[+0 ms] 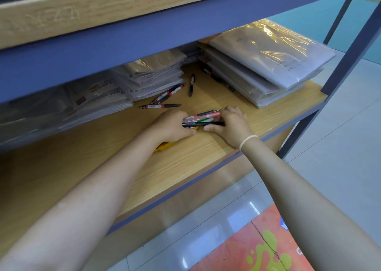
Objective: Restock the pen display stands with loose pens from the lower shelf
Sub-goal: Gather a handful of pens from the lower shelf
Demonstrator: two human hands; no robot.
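Gathering step: left hand [173, 126] and right hand [228, 124], fingers curled, grip a pen bundle [201, 119] above the lower shelf [185, 167]; square the tips, then collect the loose pens [162, 106] behind.

I see two bare forearms with no sleeves reaching in from the bottom edge. My right wrist wears one thin, pale elastic band [248, 141]. The left wrist and both sets of fingers carry nothing.
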